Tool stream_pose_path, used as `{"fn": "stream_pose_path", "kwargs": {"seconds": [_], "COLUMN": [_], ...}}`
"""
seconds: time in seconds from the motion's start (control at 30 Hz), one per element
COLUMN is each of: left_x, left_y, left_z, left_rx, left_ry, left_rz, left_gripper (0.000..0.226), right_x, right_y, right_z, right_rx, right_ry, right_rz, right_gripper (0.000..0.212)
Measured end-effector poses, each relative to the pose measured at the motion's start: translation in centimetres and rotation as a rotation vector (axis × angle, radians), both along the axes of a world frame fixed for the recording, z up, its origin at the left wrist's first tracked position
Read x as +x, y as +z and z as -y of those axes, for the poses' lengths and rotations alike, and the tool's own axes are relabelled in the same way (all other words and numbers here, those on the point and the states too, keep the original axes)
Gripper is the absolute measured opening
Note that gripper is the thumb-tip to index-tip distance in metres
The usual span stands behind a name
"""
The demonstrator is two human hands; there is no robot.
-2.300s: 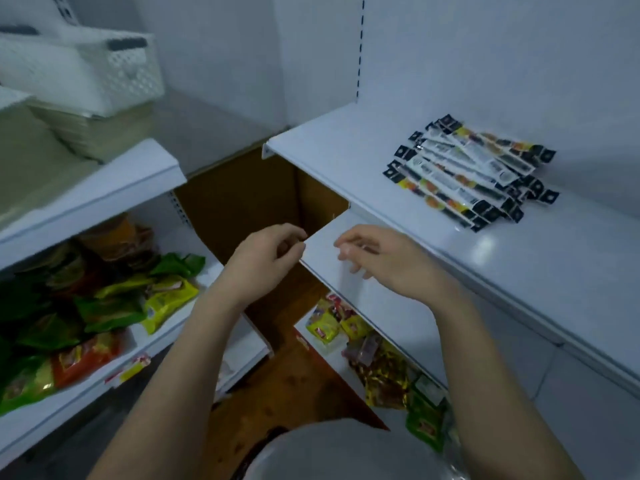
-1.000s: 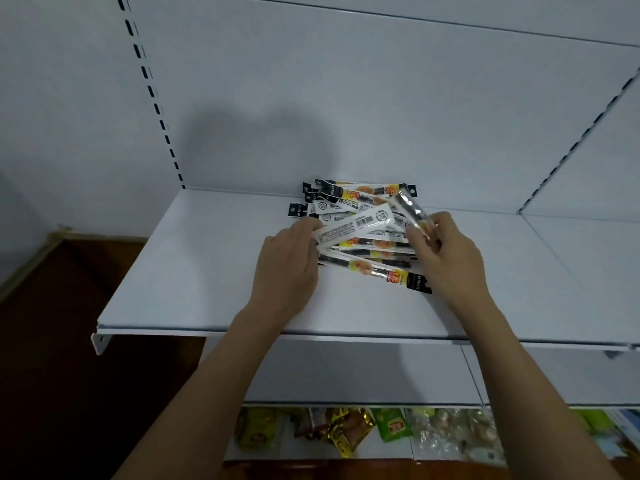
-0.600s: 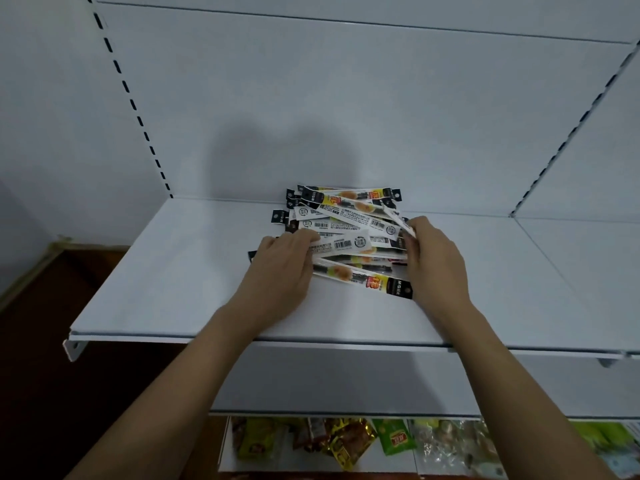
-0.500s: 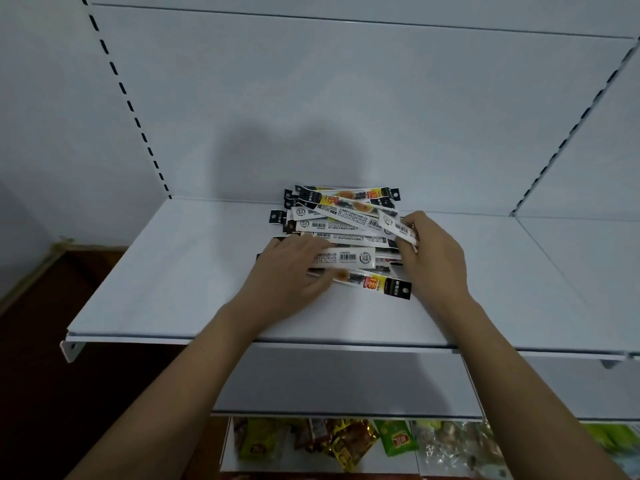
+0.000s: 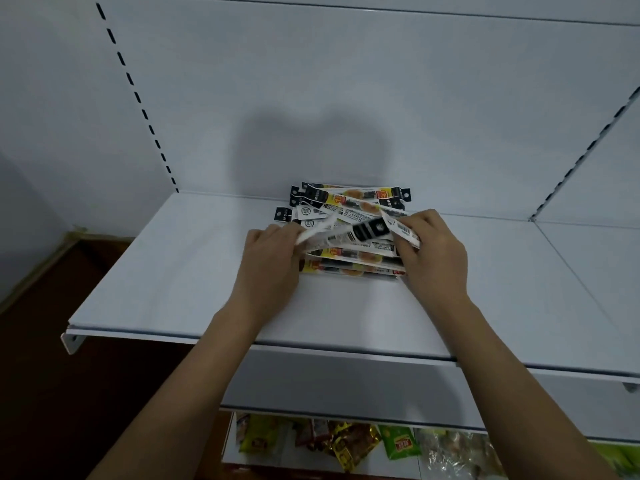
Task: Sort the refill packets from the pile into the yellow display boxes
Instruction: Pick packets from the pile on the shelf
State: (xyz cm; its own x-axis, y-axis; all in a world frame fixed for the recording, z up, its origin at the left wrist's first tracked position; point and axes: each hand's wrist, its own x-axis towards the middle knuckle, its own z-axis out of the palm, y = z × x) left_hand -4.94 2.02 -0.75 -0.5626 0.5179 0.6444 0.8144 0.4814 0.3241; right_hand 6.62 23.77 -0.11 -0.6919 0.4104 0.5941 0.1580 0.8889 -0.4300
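The left hand (image 5: 273,258) and the right hand (image 5: 431,252) each pinch an end of one blurred refill packet (image 5: 349,233), lifted slightly and tilted, its right end higher; the right hand's fingers (image 5: 407,245) curl round that end and also touch packets below. The packet hangs just above the pile of refill packets (image 5: 349,206), long black, white and yellow strips stacked roughly parallel near the back of the white shelf (image 5: 173,271), between the two hands. The shelf meets a white back panel (image 5: 311,81) with a slotted upright (image 5: 138,102) at the left. On a lower shelf sit green and gold snack bags (image 5: 346,441).
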Motion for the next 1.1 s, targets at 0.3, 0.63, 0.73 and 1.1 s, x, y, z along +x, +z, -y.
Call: {"fn": "stream_pose_path", "kwargs": {"seconds": [0.3,0.63,0.73,1.1], "left_x": [1.0,1.4,1.8,5.1], "left_y": [1.3,1.7,1.8,3.4], "left_z": [0.3,0.4,0.5,-1.4], "left_rx": [0.0,0.109,0.131,0.641], "left_ry": [0.1,0.11,0.082,-0.212], "left_rz": [0.27,0.353,0.336,0.72], "left_gripper": [0.034,0.031,0.034,0.017], "right_x": [-4.2,-3.3,-1.9,1.5], "right_y": [2.6,4.9,6.3,6.3], "right_z": [1.3,1.8,2.0,5.0], "right_rx": [0.027,-0.02,-0.293,-1.036], "right_ry": [0.01,0.149,0.223,0.494], "right_rz": [0.245,0.423,0.321,-0.017], "right_gripper": [0.026,0.015,0.009,0.034]}}
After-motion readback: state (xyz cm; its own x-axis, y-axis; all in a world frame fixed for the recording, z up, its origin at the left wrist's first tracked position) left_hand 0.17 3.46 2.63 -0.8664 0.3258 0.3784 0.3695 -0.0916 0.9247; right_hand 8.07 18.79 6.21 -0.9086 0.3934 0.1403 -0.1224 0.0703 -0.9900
